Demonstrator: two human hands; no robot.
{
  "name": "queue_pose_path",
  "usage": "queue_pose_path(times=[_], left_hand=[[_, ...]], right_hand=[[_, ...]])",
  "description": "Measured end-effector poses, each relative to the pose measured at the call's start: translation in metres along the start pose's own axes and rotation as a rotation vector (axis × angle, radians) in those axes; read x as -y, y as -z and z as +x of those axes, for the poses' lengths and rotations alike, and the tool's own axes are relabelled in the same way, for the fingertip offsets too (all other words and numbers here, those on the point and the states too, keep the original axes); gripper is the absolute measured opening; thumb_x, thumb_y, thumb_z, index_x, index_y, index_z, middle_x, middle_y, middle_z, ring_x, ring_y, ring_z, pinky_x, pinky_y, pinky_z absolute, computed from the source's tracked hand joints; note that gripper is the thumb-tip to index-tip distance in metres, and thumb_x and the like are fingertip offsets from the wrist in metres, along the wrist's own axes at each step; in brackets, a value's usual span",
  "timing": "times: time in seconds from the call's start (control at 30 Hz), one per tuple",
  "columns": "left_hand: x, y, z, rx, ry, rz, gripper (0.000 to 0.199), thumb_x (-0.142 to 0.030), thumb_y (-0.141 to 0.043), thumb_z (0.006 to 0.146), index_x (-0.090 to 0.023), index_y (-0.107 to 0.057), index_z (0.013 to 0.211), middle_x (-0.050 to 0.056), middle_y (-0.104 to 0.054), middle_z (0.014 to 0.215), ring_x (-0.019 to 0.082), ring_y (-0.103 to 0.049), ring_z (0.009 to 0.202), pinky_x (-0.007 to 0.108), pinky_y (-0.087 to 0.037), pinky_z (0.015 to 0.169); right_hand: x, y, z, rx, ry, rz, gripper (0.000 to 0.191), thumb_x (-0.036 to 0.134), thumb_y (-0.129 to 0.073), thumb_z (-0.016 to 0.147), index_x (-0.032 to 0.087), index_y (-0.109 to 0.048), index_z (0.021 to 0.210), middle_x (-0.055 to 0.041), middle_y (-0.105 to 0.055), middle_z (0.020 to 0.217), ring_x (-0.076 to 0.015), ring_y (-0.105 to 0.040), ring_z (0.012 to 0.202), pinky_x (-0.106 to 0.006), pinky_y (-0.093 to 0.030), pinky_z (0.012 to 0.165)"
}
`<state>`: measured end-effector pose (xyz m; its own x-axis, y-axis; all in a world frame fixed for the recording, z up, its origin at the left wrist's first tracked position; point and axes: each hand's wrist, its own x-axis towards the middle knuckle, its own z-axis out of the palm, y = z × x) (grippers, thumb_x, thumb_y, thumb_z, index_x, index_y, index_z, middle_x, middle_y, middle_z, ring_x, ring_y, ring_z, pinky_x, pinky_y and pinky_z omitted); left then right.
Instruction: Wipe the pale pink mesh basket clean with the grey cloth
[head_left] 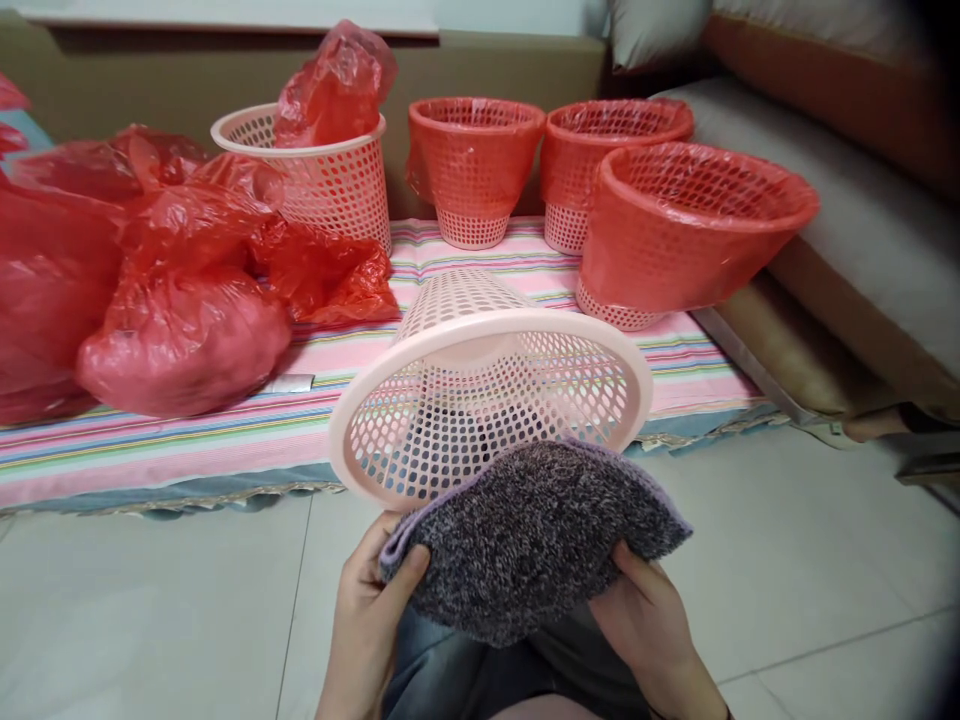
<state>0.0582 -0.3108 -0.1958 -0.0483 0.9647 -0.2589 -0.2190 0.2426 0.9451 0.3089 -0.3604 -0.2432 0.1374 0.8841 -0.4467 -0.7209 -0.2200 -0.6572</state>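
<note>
A dark grey, fuzzy cleaning cloth (pixel 525 535) with a lilac edge is stretched between my two hands. My left hand (pixel 375 590) pinches its left end, thumb on top. At the other side my right hand (pixel 645 610) grips it the same way, fingers hidden beneath. Just beyond the cloth, a pale pink mesh wastebasket (pixel 487 330) lies on its side with its mouth facing me. The cloth overlaps the lower part of its rim in view; whether they touch I cannot tell.
Several filled red plastic bags (pixel 187 340) lie at left on a striped cloth (pixel 360 360). Behind them stands a pink basket (pixel 337 180) with a red bag in it. Three baskets lined with red bags, one of them tilted (pixel 675 240), stand at right beside stacked cushions (pixel 840 220).
</note>
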Motion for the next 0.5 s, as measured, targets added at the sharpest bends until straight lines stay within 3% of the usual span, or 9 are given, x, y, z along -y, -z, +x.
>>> queue_pose_path(times=[0.07,0.13,0.2,0.27,0.37,0.43,0.5], left_hand=[[-0.004,0.011,-0.002,0.137,0.018,0.022,0.03,-0.046,-0.074,0.078,-0.018,-0.069,0.087,0.002,-0.066,0.083,0.017,-0.059,0.081,0.022,-0.045,0.072],[-0.009,0.018,-0.001,0.326,0.084,-0.018,0.035,-0.052,-0.072,0.078,-0.02,-0.067,0.089,0.003,-0.067,0.096,0.02,-0.059,0.094,0.024,-0.043,0.08],[-0.01,0.017,0.001,0.52,0.178,-0.102,0.041,-0.053,-0.077,0.073,-0.023,-0.064,0.098,0.004,-0.065,0.112,0.023,-0.057,0.107,0.027,-0.041,0.088],[-0.007,0.011,0.004,0.664,0.28,-0.17,0.054,-0.047,-0.084,0.066,-0.027,-0.06,0.11,0.003,-0.064,0.114,0.022,-0.057,0.105,0.028,-0.041,0.087],[0.004,0.0,0.005,0.724,0.373,-0.166,0.059,-0.038,-0.086,0.065,-0.026,-0.059,0.116,0.001,-0.063,0.092,0.015,-0.058,0.083,0.025,-0.039,0.076],[0.009,-0.001,0.005,0.682,0.365,-0.077,0.038,-0.037,-0.082,0.071,-0.021,-0.065,0.101,-0.003,-0.054,0.072,0.01,-0.048,0.066,0.022,-0.035,0.067],[0.01,0.003,0.005,0.639,0.3,0.022,0.022,-0.036,-0.078,0.077,-0.017,-0.066,0.082,-0.004,-0.047,0.066,0.008,-0.042,0.062,0.021,-0.031,0.062]], right_hand=[[0.005,0.004,-0.004,0.038,0.007,-0.032,0.044,0.044,-0.083,0.068,0.031,-0.075,0.108,-0.0073,-0.075,0.112,-0.0324,-0.066,0.111,-0.057,-0.046,0.105],[0.01,0.004,-0.01,0.073,0.002,-0.066,0.052,0.042,-0.087,0.06,0.029,-0.075,0.109,-0.0086,-0.076,0.106,-0.0347,-0.069,0.104,-0.057,-0.048,0.101],[0.013,0.003,-0.016,0.078,-0.017,-0.121,0.055,0.04,-0.089,0.056,0.027,-0.075,0.107,-0.0093,-0.077,0.103,-0.0356,-0.07,0.101,-0.056,-0.05,0.099],[0.016,0.002,-0.019,0.055,-0.047,-0.203,0.054,0.041,-0.089,0.056,0.026,-0.075,0.105,-0.0099,-0.076,0.105,-0.0349,-0.07,0.1,-0.053,-0.051,0.096],[0.023,0.004,-0.013,0.014,-0.001,-0.395,0.053,0.044,-0.089,0.055,0.023,-0.075,0.101,-0.0107,-0.076,0.106,-0.0321,-0.07,0.096,-0.046,-0.055,0.088],[0.032,0.003,-0.005,0.01,0.064,-0.558,0.046,0.048,-0.087,0.059,0.02,-0.076,0.094,-0.0103,-0.077,0.098,-0.0293,-0.07,0.09,-0.041,-0.056,0.082],[0.042,0.0,0.002,0.037,0.091,-0.692,0.039,0.051,-0.083,0.065,0.018,-0.077,0.085,-0.0096,-0.077,0.088,-0.027,-0.07,0.082,-0.036,-0.056,0.075]])
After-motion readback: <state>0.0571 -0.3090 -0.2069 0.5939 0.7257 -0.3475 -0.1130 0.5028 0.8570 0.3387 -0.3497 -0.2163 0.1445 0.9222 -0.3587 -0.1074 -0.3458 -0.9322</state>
